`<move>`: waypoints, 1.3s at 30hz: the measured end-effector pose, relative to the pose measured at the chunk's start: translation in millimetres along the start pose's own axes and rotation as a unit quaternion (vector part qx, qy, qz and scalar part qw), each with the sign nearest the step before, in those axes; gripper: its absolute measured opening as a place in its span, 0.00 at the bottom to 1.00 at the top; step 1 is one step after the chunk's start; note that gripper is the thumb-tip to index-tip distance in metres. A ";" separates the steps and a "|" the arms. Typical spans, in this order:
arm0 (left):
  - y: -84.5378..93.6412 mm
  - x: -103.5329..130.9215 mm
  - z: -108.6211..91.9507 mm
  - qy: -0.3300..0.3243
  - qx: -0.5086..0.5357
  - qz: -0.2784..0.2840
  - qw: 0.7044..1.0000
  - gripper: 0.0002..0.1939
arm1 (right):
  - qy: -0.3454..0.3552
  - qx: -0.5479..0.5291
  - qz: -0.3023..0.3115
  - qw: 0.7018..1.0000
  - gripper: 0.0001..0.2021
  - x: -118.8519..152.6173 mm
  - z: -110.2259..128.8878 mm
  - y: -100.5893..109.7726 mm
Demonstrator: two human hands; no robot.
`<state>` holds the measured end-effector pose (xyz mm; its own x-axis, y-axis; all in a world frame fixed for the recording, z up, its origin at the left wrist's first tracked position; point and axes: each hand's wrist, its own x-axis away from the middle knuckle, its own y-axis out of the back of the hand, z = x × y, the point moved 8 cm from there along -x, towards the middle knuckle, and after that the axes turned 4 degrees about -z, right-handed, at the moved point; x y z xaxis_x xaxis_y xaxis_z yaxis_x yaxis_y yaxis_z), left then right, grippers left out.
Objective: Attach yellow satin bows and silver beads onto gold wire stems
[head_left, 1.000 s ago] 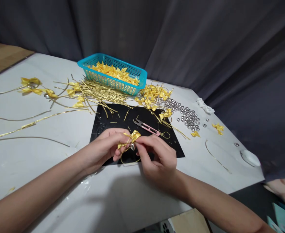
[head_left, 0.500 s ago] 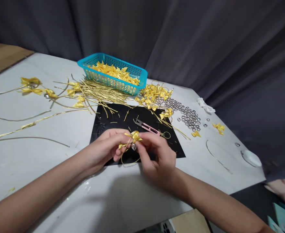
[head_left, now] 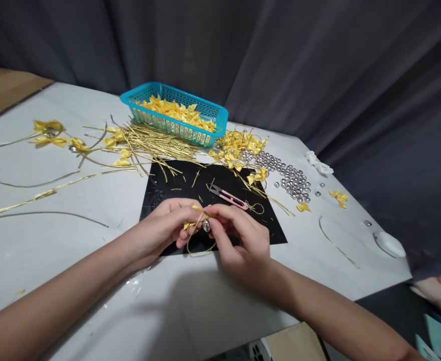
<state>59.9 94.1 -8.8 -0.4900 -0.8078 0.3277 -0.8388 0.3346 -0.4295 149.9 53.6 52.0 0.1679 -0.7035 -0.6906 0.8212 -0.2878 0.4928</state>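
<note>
Both hands meet over the black mat [head_left: 276, 233], pinching one yellow ribbon bow [head_left: 189, 226] between them. My left hand [head_left: 171, 223] is closed on the bow's left side and on a gold cord [head_left: 201, 253] that loops down below. With thumb and index finger, my right hand [head_left: 241, 235] grips the bow's right side, most of which its fingertips cover. A silver bell-like bead [head_left: 206, 225] hangs at the middle of the bow, against the right thumb. Pink-handled thread snips [head_left: 230, 196] lie on the mat just beyond the hands.
A blue basket [head_left: 220, 118] of yellow bows stands at the back, with gold cords [head_left: 160, 140] in front. Right of it are finished-looking bows [head_left: 239, 143] and silver beads [head_left: 295, 183]. A white computer mouse [head_left: 389, 244] sits near the table's right edge.
My right fingers have closed further over the bow, so less of its yellow ribbon shows. The silver bead has shifted very slightly; my left hand stays nearly where it was.
</note>
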 end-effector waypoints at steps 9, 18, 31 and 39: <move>0.6 1.1 0.7 -0.004 -0.011 -0.006 1.000 0.09 | 0.000 0.018 -0.051 0.999 0.08 -1.0 3.5 5.8; 5.7 -0.4 -4.8 -0.024 0.032 -0.035 0.999 0.08 | -0.085 -0.077 -0.043 0.992 0.15 -0.7 -9.8 2.9; 20.3 -0.6 -9.7 -0.016 0.163 -0.070 0.984 0.07 | 0.019 0.081 0.009 0.996 0.07 -12.3 -2.6 14.6; 8.0 0.4 2.6 0.050 0.151 -0.031 0.987 0.07 | 0.035 0.063 -0.027 0.997 0.09 -7.1 14.1 21.1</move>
<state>53.6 95.2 -14.3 -0.4739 -0.7652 0.4357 -0.7664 0.1148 -0.6320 158.3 43.3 74.8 0.1669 -0.6386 -0.7512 0.7560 -0.4062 0.5133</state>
